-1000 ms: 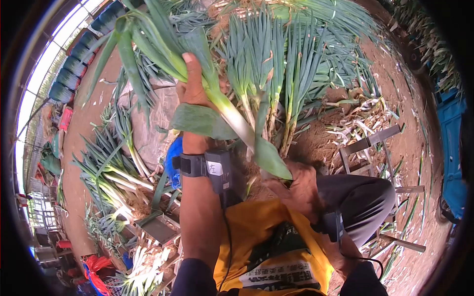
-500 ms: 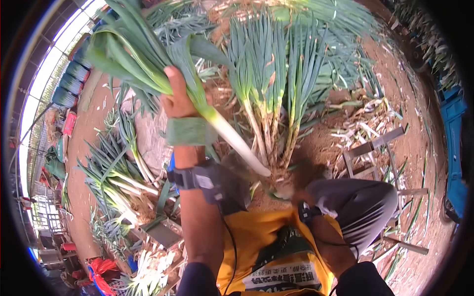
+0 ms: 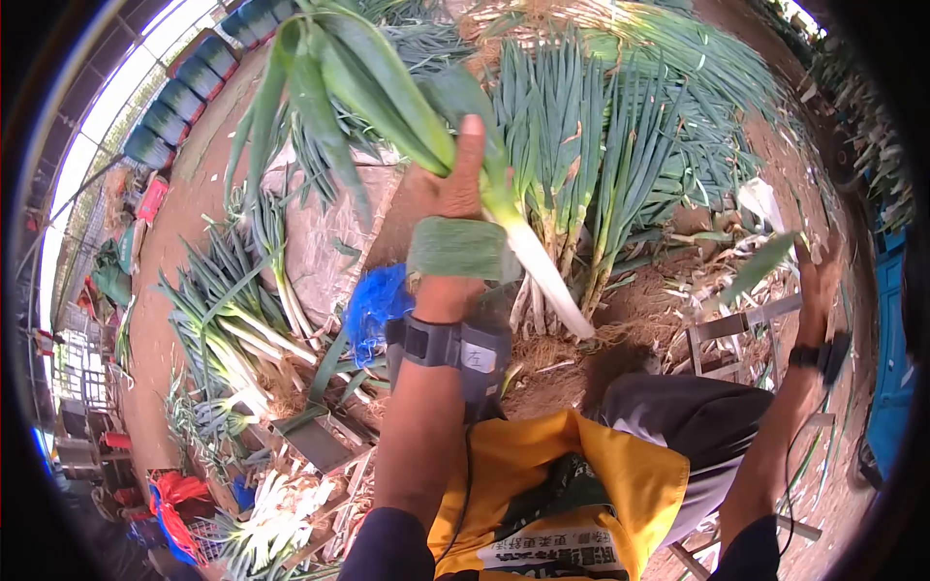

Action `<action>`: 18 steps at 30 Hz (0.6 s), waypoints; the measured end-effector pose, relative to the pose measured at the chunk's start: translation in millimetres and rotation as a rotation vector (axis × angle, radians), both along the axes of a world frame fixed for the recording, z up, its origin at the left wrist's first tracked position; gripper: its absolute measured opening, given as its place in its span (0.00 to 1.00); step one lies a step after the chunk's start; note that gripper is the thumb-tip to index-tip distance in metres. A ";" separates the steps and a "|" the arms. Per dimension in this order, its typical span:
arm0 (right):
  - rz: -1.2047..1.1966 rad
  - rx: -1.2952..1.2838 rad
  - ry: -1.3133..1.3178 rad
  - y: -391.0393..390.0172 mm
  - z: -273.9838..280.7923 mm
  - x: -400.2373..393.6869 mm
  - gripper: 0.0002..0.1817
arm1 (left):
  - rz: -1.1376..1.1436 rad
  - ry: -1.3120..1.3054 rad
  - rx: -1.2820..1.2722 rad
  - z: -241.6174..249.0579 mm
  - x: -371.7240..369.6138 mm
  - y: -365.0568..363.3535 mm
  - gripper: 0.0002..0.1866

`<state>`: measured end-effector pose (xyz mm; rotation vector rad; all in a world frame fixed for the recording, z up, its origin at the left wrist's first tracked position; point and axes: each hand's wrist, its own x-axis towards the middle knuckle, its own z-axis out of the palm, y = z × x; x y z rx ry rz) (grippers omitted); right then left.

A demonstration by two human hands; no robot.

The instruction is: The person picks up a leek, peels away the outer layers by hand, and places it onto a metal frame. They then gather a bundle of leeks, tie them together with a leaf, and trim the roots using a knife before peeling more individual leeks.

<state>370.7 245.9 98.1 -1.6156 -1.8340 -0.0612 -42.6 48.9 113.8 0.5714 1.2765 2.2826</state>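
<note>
My left hand (image 3: 457, 189) is closed around a large green onion (image 3: 550, 276), thumb up along its leaves. The onion's clean white stalk slants down to the right, its root end over the soil, and its broad green leaves fan out to the upper left. A green band wraps the wrist below. Far to the right, my right hand (image 3: 819, 281) has its fingers apart, slightly blurred. A loose green leaf (image 3: 760, 271) is at its fingertips, above a low metal-framed stand (image 3: 725, 324). Behind the held stalk stand bunches of untrimmed green onions (image 3: 562, 145) with brown-skinned bases.
More green onions (image 3: 228, 329) lie at the left beside a pale sheet (image 3: 325, 228) and blue netting (image 3: 380, 308). Peeled white stalks (image 3: 286, 518) are heaped at lower left. Dry peelings litter the soil at right, near a blue crate (image 3: 889, 329).
My right hand has swung from near my knee out to the far right, with a leaf now at its fingertips. My left hand and the green onion have shifted right in view.
</note>
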 end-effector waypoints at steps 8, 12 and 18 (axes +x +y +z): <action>1.035 -0.457 0.491 -174.4 7.1 -189.9 0.29 | -0.188 -0.080 -0.029 -7.3 35.8 11.9 0.17; 1.306 -0.381 0.533 -160.8 -5.6 -223.3 0.25 | -0.307 -0.026 -0.190 4.1 43.1 -6.1 0.16; 0.959 -0.503 0.671 -106.8 6.5 -160.2 0.18 | -0.186 0.054 -0.080 -3.5 36.5 1.3 0.18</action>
